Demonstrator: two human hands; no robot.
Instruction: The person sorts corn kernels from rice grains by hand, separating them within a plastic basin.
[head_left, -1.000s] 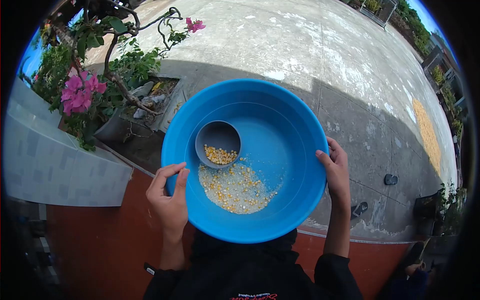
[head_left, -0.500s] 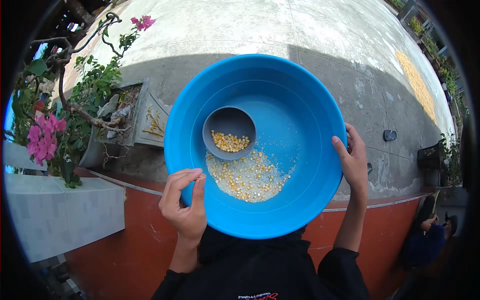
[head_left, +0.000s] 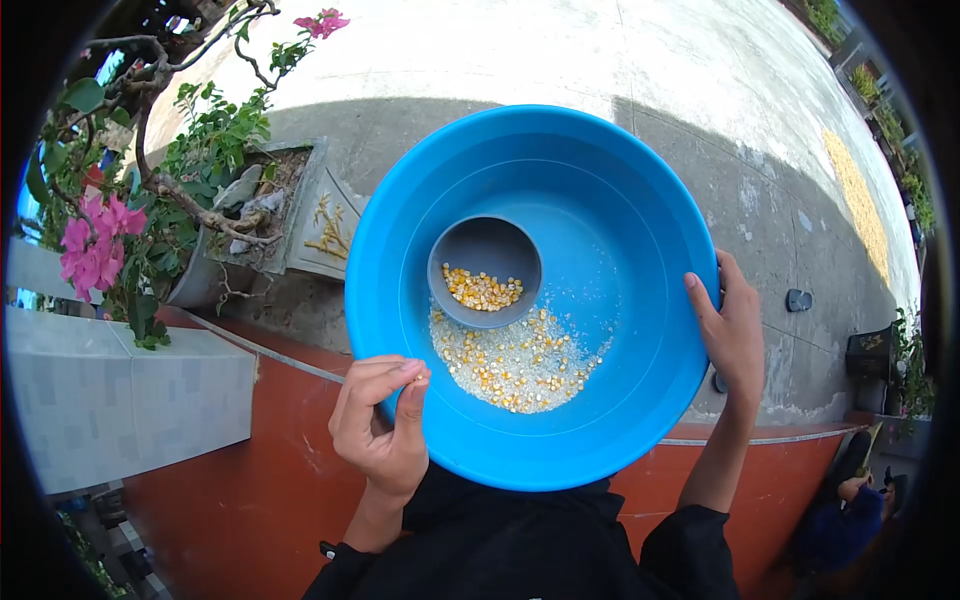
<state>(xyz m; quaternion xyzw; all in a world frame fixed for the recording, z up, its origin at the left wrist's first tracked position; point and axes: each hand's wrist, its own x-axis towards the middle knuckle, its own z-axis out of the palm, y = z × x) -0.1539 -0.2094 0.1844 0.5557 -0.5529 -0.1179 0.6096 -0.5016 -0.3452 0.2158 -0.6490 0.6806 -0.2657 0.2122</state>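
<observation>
A large blue basin [head_left: 540,462] fills the middle of the head view. My right hand [head_left: 732,325] grips its right rim, thumb over the edge and fingers around the outside. At the lower left rim, my left hand [head_left: 382,418] is closed in a pinch, with a small corn kernel [head_left: 421,380] showing between thumb and fingertips. Inside the basin stands a grey bowl [head_left: 484,240] with yellow corn kernels [head_left: 482,290] at its bottom. Below that bowl spreads a pile of pale, rice-like grains mixed with corn kernels [head_left: 520,368].
Left are a potted bougainvillea [head_left: 102,240], its planter [head_left: 325,215] and a tiled block [head_left: 130,400]. A yellow strip of grain [head_left: 857,205] lies on the concrete at right. Sandals [head_left: 798,300] lie nearer. Another person [head_left: 845,515] is at lower right.
The view has shifted slightly, so the basin and surroundings sit a little differently in frame. My left hand keeps its pinch by the rim; my right hand still grips the basin.
</observation>
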